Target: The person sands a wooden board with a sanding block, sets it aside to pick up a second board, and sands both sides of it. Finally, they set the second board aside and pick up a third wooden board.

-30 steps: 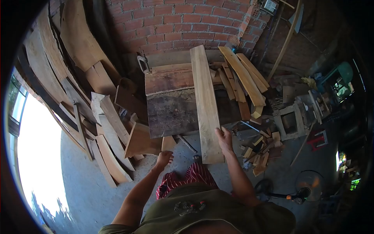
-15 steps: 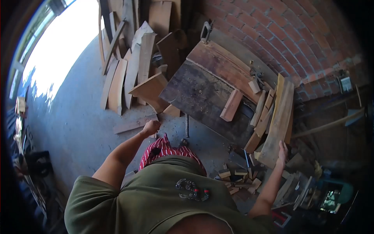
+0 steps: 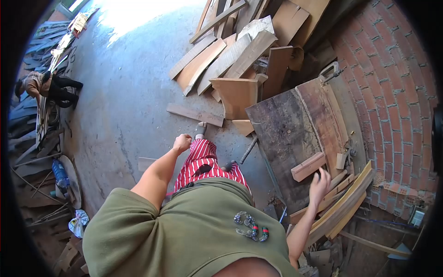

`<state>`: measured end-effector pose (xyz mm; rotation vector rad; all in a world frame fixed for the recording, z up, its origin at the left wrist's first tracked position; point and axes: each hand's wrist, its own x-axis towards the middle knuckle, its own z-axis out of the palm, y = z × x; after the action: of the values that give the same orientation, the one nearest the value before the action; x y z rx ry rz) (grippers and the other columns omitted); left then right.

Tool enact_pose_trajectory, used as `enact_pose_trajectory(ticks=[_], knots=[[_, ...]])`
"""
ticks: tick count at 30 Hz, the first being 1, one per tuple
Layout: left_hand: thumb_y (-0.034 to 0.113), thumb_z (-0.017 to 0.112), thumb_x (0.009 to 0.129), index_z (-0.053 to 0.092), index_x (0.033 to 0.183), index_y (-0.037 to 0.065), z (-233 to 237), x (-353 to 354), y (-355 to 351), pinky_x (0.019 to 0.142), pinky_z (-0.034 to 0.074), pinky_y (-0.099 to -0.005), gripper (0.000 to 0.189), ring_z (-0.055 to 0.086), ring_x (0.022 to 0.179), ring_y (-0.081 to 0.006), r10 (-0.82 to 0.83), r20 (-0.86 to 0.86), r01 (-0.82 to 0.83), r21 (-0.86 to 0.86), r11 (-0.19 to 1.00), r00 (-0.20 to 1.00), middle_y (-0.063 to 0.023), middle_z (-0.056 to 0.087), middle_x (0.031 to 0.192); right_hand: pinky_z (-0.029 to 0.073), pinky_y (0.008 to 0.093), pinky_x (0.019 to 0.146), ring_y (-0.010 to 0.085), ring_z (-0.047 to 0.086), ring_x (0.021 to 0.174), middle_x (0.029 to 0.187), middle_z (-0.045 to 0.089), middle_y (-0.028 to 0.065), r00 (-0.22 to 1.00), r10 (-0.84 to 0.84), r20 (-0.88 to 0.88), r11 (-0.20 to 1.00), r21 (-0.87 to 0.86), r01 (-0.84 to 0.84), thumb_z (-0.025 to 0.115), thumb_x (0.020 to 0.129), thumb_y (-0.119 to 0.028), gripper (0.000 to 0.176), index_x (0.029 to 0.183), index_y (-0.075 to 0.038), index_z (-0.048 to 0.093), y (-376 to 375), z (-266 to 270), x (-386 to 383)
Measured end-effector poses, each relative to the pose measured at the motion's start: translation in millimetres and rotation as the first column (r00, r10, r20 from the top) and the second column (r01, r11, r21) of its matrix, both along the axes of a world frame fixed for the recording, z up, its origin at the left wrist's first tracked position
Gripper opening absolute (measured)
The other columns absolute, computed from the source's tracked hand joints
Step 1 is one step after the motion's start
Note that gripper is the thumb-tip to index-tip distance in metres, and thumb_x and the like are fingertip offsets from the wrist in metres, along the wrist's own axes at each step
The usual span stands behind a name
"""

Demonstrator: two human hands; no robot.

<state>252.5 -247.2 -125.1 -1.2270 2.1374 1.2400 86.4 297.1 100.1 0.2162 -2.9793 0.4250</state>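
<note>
One wooden block (image 3: pixel 308 167), right side: likely stiff, fairly light, best gripped mid-length. Right hand (image 3: pixel 320 186) near it, released; left hand (image 3: pixel 183 142) clenched, nothing visible inside.

Wood block (image 3: pixel 308 166): short, thick, squared-off, pinkish-tan with a paler top face
Block's pose: flat on the dark bench top (image 3: pixel 281 124), long side running from eight o'clock to two
Block's place: between three and four o'clock from the view's middle
Long board (image 3: pixel 344 210): pale grey-brown, broad-faced, bowed in the lens
Board's pose: among yellower boards (image 3: pixel 351 216), roughly from half past seven to half past one
Board's place: about four o'clock
Floor plank (image 3: pixel 195 115): narrow, straight, dull brown, whole length visible
Plank's pose: flat on concrete, from half past nine to half past three
Plank's place: between ten and eleven o'clock
</note>
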Motion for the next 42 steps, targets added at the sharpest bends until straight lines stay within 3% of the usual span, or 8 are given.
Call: enact_pose_trajectory(ticks=[5,10,15,20,24,28,33,42], knots=[[0.024,0.055,0.086,0.072,0.104,0.005,-9.9,-28.3,-42.1,0.078,0.054,-0.0363,0.031,0.071,0.080,-0.0264,-0.044,-0.066,0.044,-0.002,0.999,0.997,-0.0169,0.072,0.088,0.037,0.0444,0.102,0.0352,0.046,0.120,0.129,0.050,0.0154,0.970,0.238,0.044,0.955,-0.190,-0.226,0.062,0.090,-0.017,0.037,0.127,-0.012,0.057,-188.5,-56.2,-115.8],[0.025,0.053,0.088,0.070,0.106,0.003,-44.6,-98.8,-120.8,0.079,0.055,-0.0365,0.033,0.071,0.080,-0.0274,-0.030,0.025,0.026,0.129,0.991,0.999,-0.0174,0.072,0.089,0.025,0.0580,0.109,0.0370,0.032,0.137,0.147,0.037,0.0126,0.968,-0.249,0.023,0.957,0.158,0.242,0.052,0.092,-0.047,0.053,0.140,-0.026,0.045,-294.1,-145.4,-185.2],[0.027,0.054,0.087,0.071,0.103,0.012,-148.6,-210.9,-209.4,0.085,0.052,-0.0453,0.028,0.066,0.094,-0.0394,-0.351,0.097,0.350,0.036,0.936,0.931,-0.0204,0.069,0.095,0.021,0.0560,0.111,0.0369,0.029,0.139,0.151,0.033,0.0116,0.955,-0.292,-0.042,0.913,0.285,0.292,0.050,0.094,-0.040,0.042,0.132,-0.023,0.056,-323.7,-141.9,-191.7],[0.017,0.054,0.084,0.070,0.107,0.014,-208.7,-411.8,-260.3,0.094,0.050,-0.0458,0.029,0.059,0.115,-0.0350,-0.856,0.361,0.908,0.052,0.416,0.371,-0.0166,0.062,0.121,0.020,0.0520,0.112,0.0383,0.029,0.139,0.150,0.033,0.0152,0.960,-0.278,0.023,0.918,0.300,0.258,0.047,0.094,-0.035,0.041,0.129,-0.017,0.058,-330.2,-136.6,-202.2],[0.016,0.053,0.084,0.048,0.133,0.014,-222.3,-578.6,-259.2,0.095,0.048,-0.0466,0.049,0.053,0.118,-0.0345,-0.769,0.204,0.767,-0.408,0.496,0.606,-0.0135,0.055,0.127,0.019,0.0525,0.112,0.0408,0.027,0.139,0.150,0.031,0.0201,0.952,-0.292,0.086,0.918,0.305,0.254,0.045,0.093,-0.031,0.042,0.128,-0.011,0.058,-329.0,-141.7,-207.0],[0.013,0.054,0.084,0.037,0.142,0.010,-275.0,-695.9,-290.5,0.099,0.042,-0.0477,0.060,0.043,0.129,-0.0283,-0.865,0.265,0.600,-0.799,0.051,0.427,-0.0083,0.045,0.141,0.017,0.0519,0.113,0.0414,0.024,0.140,0.151,0.027,0.0235,0.932,-0.324,0.164,0.923,0.270,0.273,0.043,0.093,-0.029,0.044,0.129,-0.006,0.057,-328.1,-144.2,-210.5],[0.007,0.053,0.086,0.042,0.138,0.019,-315.0,-750.7,-315.7,0.106,0.031,-0.0586,0.054,0.033,0.140,-0.0234,-0.709,0.676,0.816,-0.516,-0.260,0.202,-0.0015,0.040,0.148,0.015,0.0506,0.114,0.0399,0.022,0.141,0.153,0.023,0.0237,0.880,-0.415,0.230,0.895,0.278,0.349,0.041,0.094,-0.027,0.044,0.130,-0.005,0.056,-325.6,-146.7,-209.2],[0.011,0.083,0.058,0.067,0.092,0.008,-243.4,-701.2,-334.8,0.090,0.050,-0.0470,0.038,0.060,0.104,-0.0289,-0.845,0.495,0.818,-0.390,-0.424,-0.202,-0.0079,0.062,0.107,0.016,0.0502,0.114,0.0395,0.026,0.138,0.150,0.029,0.0214,0.929,-0.338,0.154,0.928,0.220,0.301,0.046,0.092,-0.025,0.041,0.128,-0.010,0.060,-320.6,-147.0,-207.6]])
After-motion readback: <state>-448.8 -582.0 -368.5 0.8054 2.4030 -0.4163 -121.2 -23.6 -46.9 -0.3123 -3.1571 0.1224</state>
